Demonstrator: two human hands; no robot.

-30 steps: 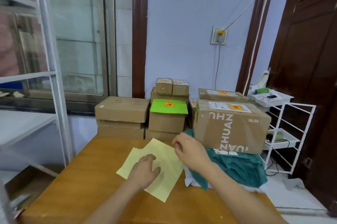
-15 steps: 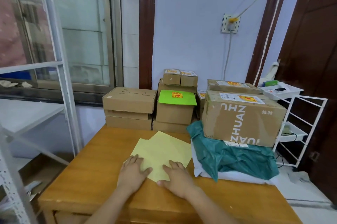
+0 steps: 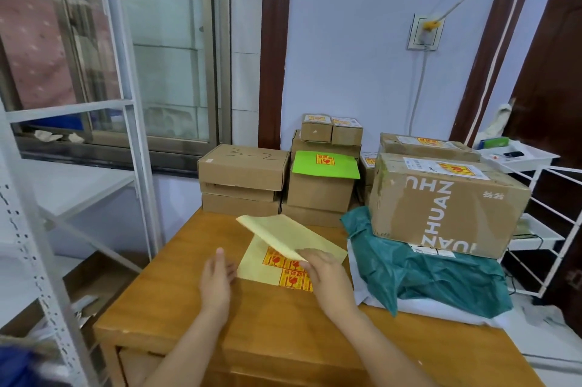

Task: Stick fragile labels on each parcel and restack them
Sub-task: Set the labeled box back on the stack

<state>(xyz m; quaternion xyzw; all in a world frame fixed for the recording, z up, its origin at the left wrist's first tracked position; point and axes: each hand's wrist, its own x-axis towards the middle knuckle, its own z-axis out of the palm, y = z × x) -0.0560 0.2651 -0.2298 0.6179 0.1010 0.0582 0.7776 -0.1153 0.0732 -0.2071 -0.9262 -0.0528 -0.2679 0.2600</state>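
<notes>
Two pale yellow sheets lie in the middle of the wooden table (image 3: 258, 333). My right hand (image 3: 327, 273) pinches the near edge of the upper yellow sheet (image 3: 283, 235) and holds it lifted. Under it the lower sheet (image 3: 271, 263) shows several red-and-yellow fragile labels (image 3: 293, 276). My left hand (image 3: 217, 279) hovers with straight fingers just left of the lower sheet, holding nothing. Cardboard parcels stand at the table's far edge: a stack marked "3-2" (image 3: 242, 166), a labelled green-topped box (image 3: 324, 185) and a big "ZHUAN" box (image 3: 441, 204) with a label on top.
The big box sits on a teal plastic bag (image 3: 428, 276) at the right. Two small labelled boxes (image 3: 330, 131) top the back stack. A white wire rack (image 3: 535, 222) stands right of the table; white metal shelving (image 3: 63, 197) rises at the left by the window.
Both hands were pressing flat on the sheets; now my right hand has lifted the upper sheet, exposing the labels, and my left hand has come off to the left.
</notes>
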